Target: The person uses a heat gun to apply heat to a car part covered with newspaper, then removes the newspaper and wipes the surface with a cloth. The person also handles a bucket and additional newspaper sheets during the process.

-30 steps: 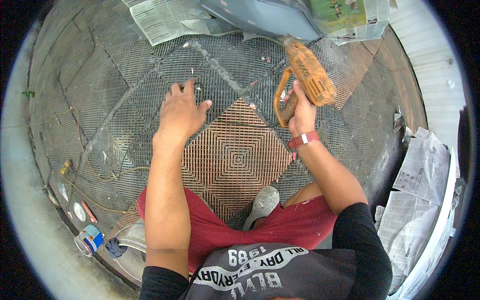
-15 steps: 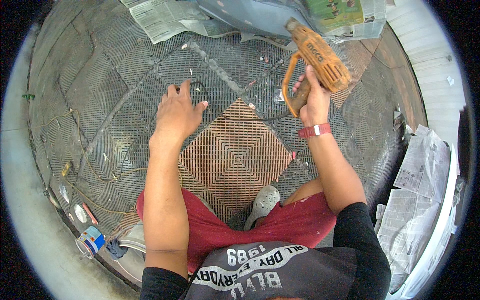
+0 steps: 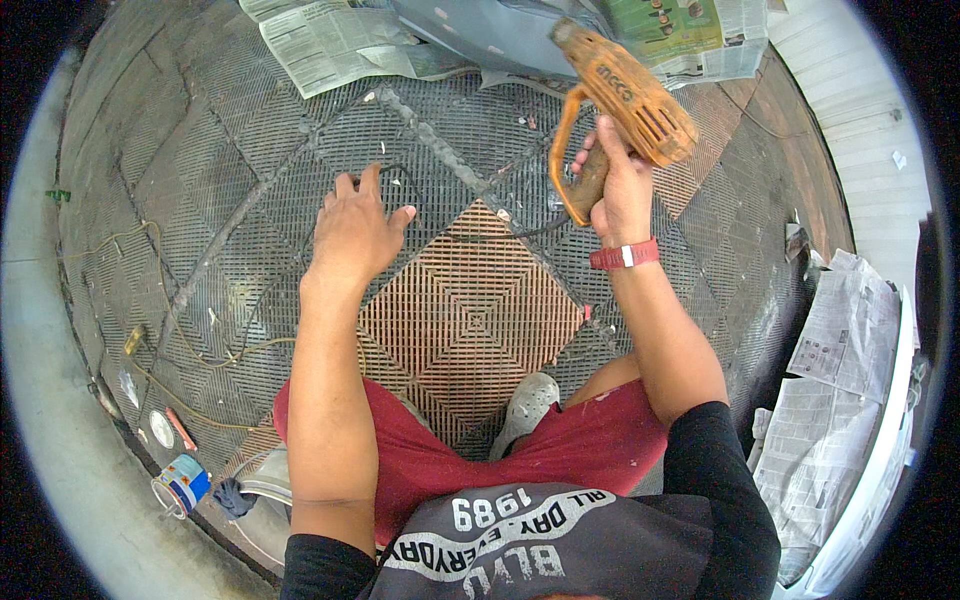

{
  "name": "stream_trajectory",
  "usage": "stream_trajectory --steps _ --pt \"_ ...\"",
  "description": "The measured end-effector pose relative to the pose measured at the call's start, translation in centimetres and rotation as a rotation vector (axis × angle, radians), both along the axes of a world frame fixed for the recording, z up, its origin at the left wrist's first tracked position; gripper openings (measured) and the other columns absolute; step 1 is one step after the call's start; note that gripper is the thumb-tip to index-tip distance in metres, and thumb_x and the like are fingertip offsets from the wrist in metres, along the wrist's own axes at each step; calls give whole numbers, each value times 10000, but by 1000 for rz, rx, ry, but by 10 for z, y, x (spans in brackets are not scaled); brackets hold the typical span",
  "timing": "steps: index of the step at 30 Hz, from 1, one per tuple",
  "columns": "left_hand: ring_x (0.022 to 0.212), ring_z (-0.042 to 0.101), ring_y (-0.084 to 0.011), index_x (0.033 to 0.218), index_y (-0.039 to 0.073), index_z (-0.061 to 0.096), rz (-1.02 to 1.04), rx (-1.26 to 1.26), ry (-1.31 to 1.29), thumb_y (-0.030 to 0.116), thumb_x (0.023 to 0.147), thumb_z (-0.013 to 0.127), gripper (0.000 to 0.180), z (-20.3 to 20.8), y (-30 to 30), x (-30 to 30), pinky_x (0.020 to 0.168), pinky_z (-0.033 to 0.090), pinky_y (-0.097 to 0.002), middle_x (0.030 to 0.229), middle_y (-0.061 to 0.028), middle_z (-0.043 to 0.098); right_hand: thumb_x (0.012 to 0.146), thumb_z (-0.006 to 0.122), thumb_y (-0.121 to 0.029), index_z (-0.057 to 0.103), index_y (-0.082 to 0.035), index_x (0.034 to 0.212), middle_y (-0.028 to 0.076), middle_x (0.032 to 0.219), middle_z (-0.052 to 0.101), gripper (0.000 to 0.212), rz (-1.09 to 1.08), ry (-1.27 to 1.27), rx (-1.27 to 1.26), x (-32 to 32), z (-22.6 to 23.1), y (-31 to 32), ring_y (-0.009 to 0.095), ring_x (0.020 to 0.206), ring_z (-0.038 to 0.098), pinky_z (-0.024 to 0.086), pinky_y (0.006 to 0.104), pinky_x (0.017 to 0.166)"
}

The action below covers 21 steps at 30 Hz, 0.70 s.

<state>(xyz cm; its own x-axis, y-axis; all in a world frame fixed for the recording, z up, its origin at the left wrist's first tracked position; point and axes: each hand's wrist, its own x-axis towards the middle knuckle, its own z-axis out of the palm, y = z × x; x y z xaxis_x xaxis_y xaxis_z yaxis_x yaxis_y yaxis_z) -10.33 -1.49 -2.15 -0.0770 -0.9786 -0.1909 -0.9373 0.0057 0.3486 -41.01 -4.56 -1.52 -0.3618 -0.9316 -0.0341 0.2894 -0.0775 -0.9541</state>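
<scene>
My right hand (image 3: pixel 625 190) is wrapped round the handle of an orange heat gun (image 3: pixel 640 100), worn and dirty. Its metal nozzle points up and left, toward a grey-blue glossy panel (image 3: pixel 500 30) at the far edge. A black power cord (image 3: pixel 510 236) runs from the base of the handle leftward and loops up by my left hand (image 3: pixel 355 225). That hand is palm down with bent fingers, the cord passing at the fingertips; it seems to hold the cord loosely, though the palm side is hidden.
Newspaper sheets (image 3: pixel 335 45) lie around the panel, and more newspaper (image 3: pixel 830 380) covers a white-edged piece at right. Grated floor tiles (image 3: pixel 475 320) spread below. At lower left are a blue-labelled can (image 3: pixel 183 482), a dark rag (image 3: pixel 232 497) and a yellowish cord (image 3: pixel 160 270).
My right hand has moved the heat gun slightly left and away from me, its nozzle now higher over the panel. The left hand has hardly moved.
</scene>
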Motion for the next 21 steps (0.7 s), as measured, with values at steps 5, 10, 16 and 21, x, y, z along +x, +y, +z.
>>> stream_trajectory --steps 5,10,16,21 --pt "1285 576 -501 1556 22 438 6 3 -3 385 988 721 731 2 1 3 1077 496 -559 1392 -306 560 1030 736 -238 642 -23 1200 53 866 656 291 201 -27 -16 22 13 3 150 718 651 560 299 619" --pt "1286 575 -501 1554 19 442 18 6 -17 393 990 719 731 4 3 6 1078 496 -556 1402 -299 560 1032 729 -240 648 -18 1172 61 862 651 275 145 -90 27 18 12 0 161 716 644 562 314 628" --pt "1297 570 -504 1562 16 432 13 -10 3 391 990 719 742 5 3 10 1093 485 -558 1405 -317 553 1017 744 -252 648 -47 1121 55 839 631 249 -112 -102 66 -16 -12 -10 175 716 625 555 330 631" --pt "1292 569 -517 1567 22 427 21 13 27 395 984 723 753 7 2 7 1090 485 -565 1408 -322 548 1005 758 -271 641 -74 1051 45 825 612 233 -212 -173 111 -45 -18 -19 188 723 611 552 356 643"
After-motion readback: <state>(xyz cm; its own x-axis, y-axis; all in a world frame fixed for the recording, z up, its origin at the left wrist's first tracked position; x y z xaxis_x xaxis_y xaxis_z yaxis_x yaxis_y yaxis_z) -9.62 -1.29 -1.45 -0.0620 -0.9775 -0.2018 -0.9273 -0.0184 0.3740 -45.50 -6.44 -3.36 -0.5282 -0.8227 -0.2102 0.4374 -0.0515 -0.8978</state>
